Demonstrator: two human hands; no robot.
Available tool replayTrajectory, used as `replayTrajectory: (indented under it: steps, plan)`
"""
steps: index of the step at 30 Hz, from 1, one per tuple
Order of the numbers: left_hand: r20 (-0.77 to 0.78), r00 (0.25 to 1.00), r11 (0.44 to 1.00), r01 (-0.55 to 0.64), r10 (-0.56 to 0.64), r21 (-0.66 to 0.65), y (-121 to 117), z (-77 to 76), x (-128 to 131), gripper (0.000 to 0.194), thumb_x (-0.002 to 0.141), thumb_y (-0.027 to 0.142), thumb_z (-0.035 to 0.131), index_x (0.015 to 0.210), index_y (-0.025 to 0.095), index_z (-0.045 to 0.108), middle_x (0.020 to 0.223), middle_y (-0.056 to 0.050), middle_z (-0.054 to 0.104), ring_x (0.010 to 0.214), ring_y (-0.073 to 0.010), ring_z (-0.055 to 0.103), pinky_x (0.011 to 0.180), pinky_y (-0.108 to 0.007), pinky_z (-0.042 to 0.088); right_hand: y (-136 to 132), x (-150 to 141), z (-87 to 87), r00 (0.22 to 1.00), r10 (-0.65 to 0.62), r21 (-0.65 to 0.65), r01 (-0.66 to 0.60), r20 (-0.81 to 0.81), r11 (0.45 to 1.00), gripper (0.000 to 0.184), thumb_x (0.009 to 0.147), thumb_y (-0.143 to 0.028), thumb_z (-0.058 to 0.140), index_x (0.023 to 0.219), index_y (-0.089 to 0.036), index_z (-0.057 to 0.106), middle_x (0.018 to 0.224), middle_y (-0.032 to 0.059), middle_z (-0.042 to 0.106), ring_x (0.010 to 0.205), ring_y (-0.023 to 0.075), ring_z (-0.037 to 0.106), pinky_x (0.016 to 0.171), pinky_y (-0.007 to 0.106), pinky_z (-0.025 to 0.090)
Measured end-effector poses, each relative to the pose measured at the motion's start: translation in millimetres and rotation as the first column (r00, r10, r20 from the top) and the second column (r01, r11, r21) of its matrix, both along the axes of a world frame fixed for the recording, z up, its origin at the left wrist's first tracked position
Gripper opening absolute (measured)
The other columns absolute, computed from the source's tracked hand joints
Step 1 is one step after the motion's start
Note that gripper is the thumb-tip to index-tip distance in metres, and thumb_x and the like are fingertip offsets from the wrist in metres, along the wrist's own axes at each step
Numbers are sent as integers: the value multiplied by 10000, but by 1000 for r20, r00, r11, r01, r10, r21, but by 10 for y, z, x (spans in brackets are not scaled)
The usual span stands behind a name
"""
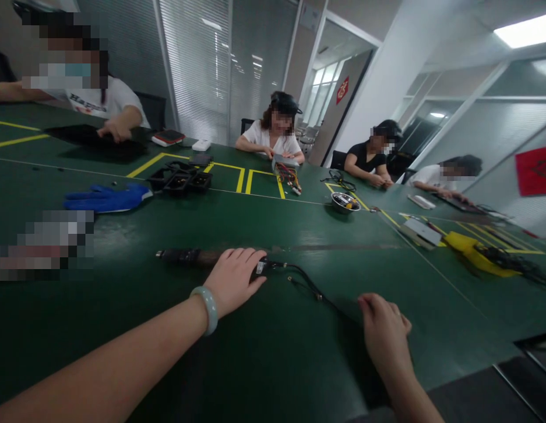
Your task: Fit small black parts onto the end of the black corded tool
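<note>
We see 1 tool [206, 258] lying flat on the table [167, 346], with 1 cord [314, 288] running from its right end. Our left hand [235, 273], 1 bangle [210, 310] at its wrist, grasps the tool from above near that end. Our right hand [385, 329] is curled, right of the tool and nearer us; we cannot tell whether it holds the cord. Beyond the tool, leftward, are 1 blue glove [108, 198] and black trays [176, 179], too blurred to count; rightward, 1 bowl [343, 209]. Farther past the tool sit 4 people [275, 138].
</note>
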State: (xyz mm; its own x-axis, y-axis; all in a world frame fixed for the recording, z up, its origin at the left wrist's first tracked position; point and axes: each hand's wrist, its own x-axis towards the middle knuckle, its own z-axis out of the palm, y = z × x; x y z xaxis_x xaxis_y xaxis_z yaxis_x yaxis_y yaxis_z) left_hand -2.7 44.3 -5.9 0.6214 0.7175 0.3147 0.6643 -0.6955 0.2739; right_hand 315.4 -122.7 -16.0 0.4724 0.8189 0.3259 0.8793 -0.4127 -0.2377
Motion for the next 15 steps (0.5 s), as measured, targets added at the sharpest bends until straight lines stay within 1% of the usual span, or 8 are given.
replayTrajectory:
  steps: [2,4,6,7,8,10,13,15]
  plan:
    - [-13,1000,1000,12,-12,3,2,4,-7,506,877,540,479,1290,248,488,1228,-67,575,1125,-267,506,998,-482,339,245,50,134,998,50,16,-50,-31,999,354,910,-463,354,898,-229,620,945,80,663,957,288,550,852,471,355]
    - [-20,1000,1000,20,-20,8,7,6,-14,504,883,563,456,1272,246,502,1205,-69,582,1102,-266,513,973,-469,354,377,42,217,982,168,-12,-170,-91,985,367,924,-466,356,882,-206,613,893,73,653,883,238,564,820,395,385]
    - [-21,1000,1000,20,-20,11,12,8,-19,490,895,563,433,1262,247,508,1187,-65,589,1083,-259,520,954,-453,361,351,-38,245,951,290,-73,-298,-104,952,358,932,-478,370,880,-213,604,884,53,637,822,199,570,776,342,400]
    - [-20,1000,1000,19,-18,11,12,9,-21,482,900,559,427,1259,249,510,1178,-62,592,1075,-256,523,948,-447,362,281,-97,238,944,320,-102,-327,-82,939,347,928,-491,387,890,-220,601,897,46,629,814,192,571,762,332,403]
    - [-19,1000,1000,16,-16,10,11,12,-22,473,903,555,425,1254,250,513,1169,-60,595,1068,-254,526,944,-443,363,182,-161,219,944,325,-123,-329,-51,936,337,921,-503,406,906,-227,597,916,44,621,815,192,573,753,329,407]
    - [-13,1000,1000,8,-8,7,4,22,-21,460,902,548,430,1245,253,517,1155,-58,600,1053,-253,528,936,-439,363,-69,-282,140,968,252,-130,-250,-6,959,333,905,-528,436,932,-233,588,936,50,606,825,205,580,750,339,418]
    - [-6,1000,1000,-8,8,-5,-5,47,-15,440,906,531,425,1232,253,523,1149,-60,599,1042,-252,528,936,-440,361,-439,-412,-52,993,122,-89,-122,-8,989,322,898,-538,442,959,-250,572,972,58,594,858,229,590,770,365,440]
    - [-15,1000,1000,-15,15,-16,-10,66,-13,440,904,525,424,1228,247,528,1146,-64,597,1043,-254,526,941,-447,359,-588,-450,-172,994,105,-53,-107,-31,993,303,895,-537,436,970,-269,558,987,53,590,883,243,589,783,380,447]
